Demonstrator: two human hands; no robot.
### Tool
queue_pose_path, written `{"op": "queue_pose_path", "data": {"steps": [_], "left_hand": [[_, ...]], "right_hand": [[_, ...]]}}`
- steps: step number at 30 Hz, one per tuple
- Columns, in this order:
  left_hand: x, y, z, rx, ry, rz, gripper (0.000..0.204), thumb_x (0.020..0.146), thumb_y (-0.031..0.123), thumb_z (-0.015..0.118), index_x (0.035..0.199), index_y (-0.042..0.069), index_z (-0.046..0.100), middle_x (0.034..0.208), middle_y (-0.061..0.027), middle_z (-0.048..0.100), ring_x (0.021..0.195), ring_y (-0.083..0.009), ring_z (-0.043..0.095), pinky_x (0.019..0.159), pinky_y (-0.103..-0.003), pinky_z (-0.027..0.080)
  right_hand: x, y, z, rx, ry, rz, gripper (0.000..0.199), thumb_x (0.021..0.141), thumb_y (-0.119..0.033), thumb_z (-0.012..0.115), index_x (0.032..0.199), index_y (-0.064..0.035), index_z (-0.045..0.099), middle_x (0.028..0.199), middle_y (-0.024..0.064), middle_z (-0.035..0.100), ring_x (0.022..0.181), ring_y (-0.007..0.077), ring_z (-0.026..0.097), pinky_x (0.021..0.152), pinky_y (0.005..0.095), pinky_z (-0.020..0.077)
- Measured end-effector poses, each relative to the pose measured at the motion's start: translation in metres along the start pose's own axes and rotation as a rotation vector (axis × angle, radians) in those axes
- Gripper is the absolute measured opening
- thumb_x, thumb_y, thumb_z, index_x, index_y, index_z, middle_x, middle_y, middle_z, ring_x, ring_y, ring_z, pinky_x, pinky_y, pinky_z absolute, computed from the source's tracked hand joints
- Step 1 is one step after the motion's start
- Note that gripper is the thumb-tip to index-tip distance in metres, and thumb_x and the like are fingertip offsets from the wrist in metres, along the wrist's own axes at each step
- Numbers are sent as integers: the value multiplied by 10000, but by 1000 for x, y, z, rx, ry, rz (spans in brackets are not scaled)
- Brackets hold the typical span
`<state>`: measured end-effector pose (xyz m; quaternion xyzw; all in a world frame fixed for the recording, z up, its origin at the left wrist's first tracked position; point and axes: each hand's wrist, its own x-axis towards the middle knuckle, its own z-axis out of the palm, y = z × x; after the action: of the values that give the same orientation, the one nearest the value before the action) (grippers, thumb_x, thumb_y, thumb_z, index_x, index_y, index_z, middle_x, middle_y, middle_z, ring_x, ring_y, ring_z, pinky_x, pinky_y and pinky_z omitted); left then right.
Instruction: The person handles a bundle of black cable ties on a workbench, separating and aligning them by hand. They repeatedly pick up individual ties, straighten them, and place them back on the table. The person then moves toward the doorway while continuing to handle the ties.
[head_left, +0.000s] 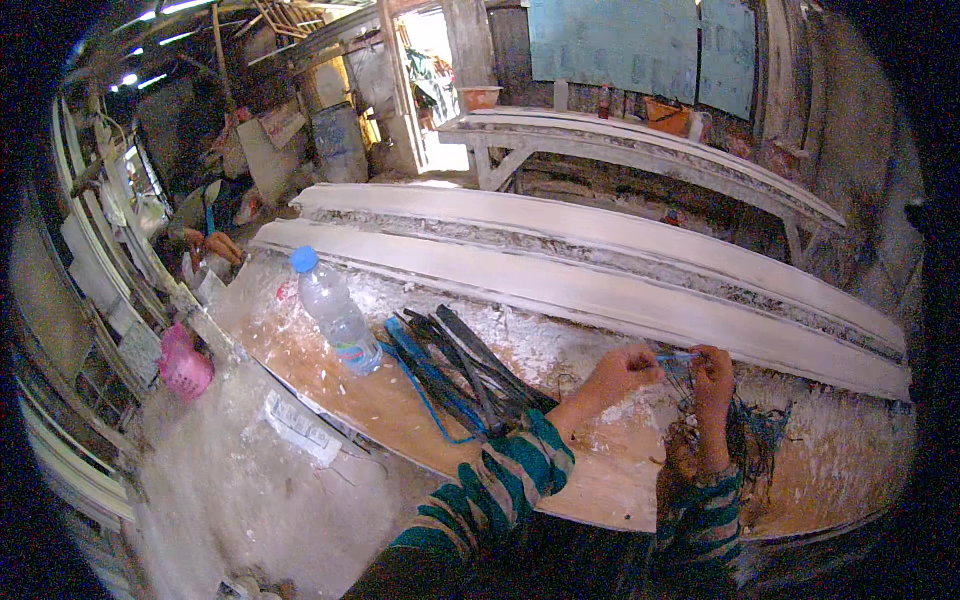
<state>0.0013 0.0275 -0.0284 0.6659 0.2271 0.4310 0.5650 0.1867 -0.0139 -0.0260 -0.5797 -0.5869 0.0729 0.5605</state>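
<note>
Both hands pinch one thin blue strand (678,355) drawn taut between them above the workbench (330,385), the left hand (622,372) and right hand (712,374) closed on its ends, with dark loose strands (755,435) hanging just below and a strip bundle (460,370) left of the grip.

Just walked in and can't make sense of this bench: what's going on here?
A person in striped sleeves holds a thin blue strand between the left hand and right hand, above a dark tangle of strands. A bundle of dark and blue strips and a plastic bottle lie on the dusty wooden bench.
</note>
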Motion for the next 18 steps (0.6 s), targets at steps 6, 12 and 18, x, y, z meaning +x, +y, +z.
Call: {"op": "queue_pose_path", "data": {"steps": [6,12,18], "left_hand": [[6,-19,-26,225,510,29,174,713,157,665,777,17,584,641,-41,576,587,-123,527,536,-264,425],[10,-23,-36,354,698,27,248,660,192,723,637,34,534,565,-33,543,535,-120,510,508,-273,416],[8,-22,-28,252,658,-125,305,627,253,762,619,40,544,566,-39,552,537,-131,516,519,-279,424]], "right_hand": [[-6,-22,1,350,-246,-8,144,682,15,616,806,-48,581,871,54,519,838,160,509,755,259,403],[-34,-83,15,277,-666,-84,172,704,-50,645,875,-49,626,934,82,561,952,210,515,800,320,415],[-27,-97,8,148,-626,-163,132,683,-64,674,812,-40,655,876,106,599,860,233,564,756,326,441]]}}
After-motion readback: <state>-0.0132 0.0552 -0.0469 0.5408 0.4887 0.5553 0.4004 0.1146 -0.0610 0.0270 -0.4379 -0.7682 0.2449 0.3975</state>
